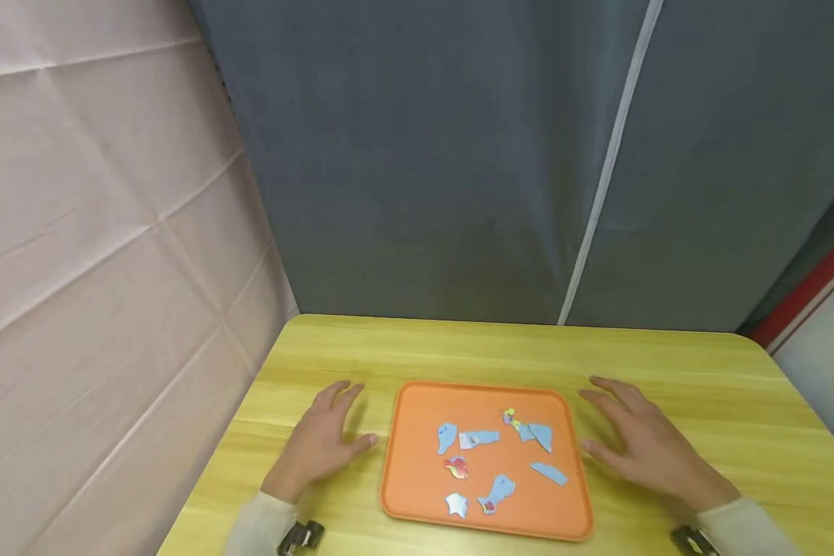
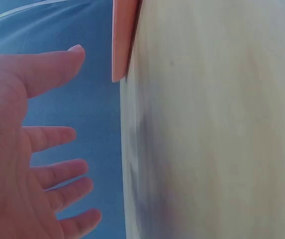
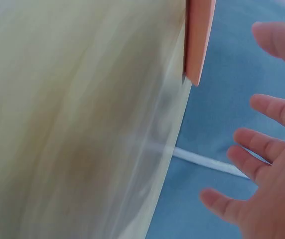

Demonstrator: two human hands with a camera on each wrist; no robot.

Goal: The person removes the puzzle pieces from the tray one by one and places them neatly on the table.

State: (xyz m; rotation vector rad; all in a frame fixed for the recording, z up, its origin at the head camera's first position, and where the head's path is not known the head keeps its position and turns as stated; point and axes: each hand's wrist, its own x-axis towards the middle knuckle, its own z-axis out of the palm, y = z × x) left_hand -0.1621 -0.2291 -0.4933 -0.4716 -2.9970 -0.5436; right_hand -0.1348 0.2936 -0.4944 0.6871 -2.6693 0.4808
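An orange tray [image 1: 417, 486] lies on the table with several cut paper pieces on it. Most are light blue, such as the strip [image 1: 479, 439] near the middle and the sliver [image 1: 549, 472] at the right. One piece bears a red shape [image 1: 456, 466], another has yellow bits [image 1: 510, 417], and a pale one [image 1: 456, 505] sits near the front. My left hand [image 1: 325, 440] hovers left of the tray, fingers spread, holding nothing. On the other side, my right hand [image 1: 642, 442] is likewise spread beside the tray's right edge. Both wrist views show the tray's side past the thumb.
The yellow wood-grain table [image 1: 347, 347] extends around the tray. Behind it hangs a dark grey curtain [image 1: 417, 170] with a pale vertical strip [image 1: 608, 162]. Whitish cloth [image 1: 111, 232] covers the left side, and a red band [image 1: 813, 286] runs at the far right.
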